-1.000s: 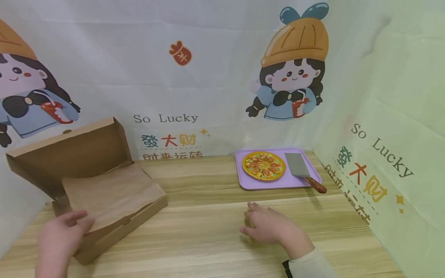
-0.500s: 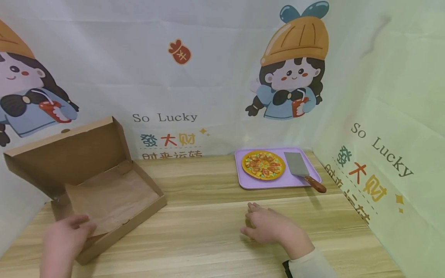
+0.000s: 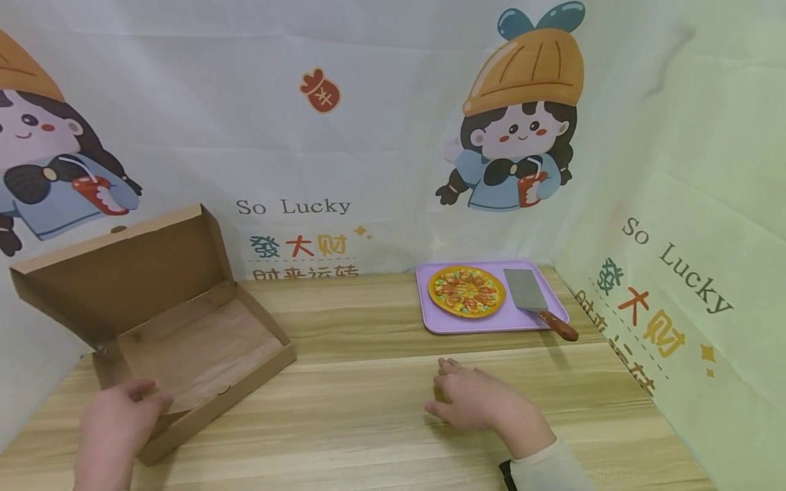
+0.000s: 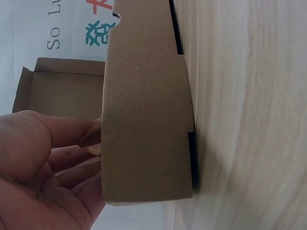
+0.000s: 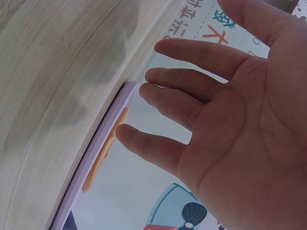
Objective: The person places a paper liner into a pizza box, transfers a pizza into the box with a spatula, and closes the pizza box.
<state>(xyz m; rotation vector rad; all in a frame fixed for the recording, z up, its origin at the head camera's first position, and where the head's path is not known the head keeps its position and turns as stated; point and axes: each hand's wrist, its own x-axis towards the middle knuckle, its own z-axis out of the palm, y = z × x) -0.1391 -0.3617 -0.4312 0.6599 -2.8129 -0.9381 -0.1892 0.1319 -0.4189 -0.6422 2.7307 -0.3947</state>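
An open cardboard pizza box [image 3: 230,401] stands at the left in the head view, its lid raised at the back. A brown paper sheet [image 3: 202,348] lies inside on its floor. At the box's near left corner my left hand [image 3: 119,423] pinches the sheet's corner between thumb and fingers. The left wrist view shows this paper corner [image 4: 92,140] partly hidden behind the box wall [image 4: 148,129]. My right hand [image 3: 475,399], fingers spread, is over the table at the right and holds nothing. Its palm and straight fingers show in the right wrist view.
At the back right a purple tray [image 3: 442,325] bears a toy pizza [image 3: 467,292] and a spatula [image 3: 525,290]. The spatula's wooden handle overhangs the tray's front rim. Printed cloth [image 3: 393,150] hangs behind and at the right of the wooden table [image 3: 344,423].
The paper sheet has come down from a raised, bulging position and now lies flatter in the box. My left hand has shifted slightly right and down. The right hand stays put.
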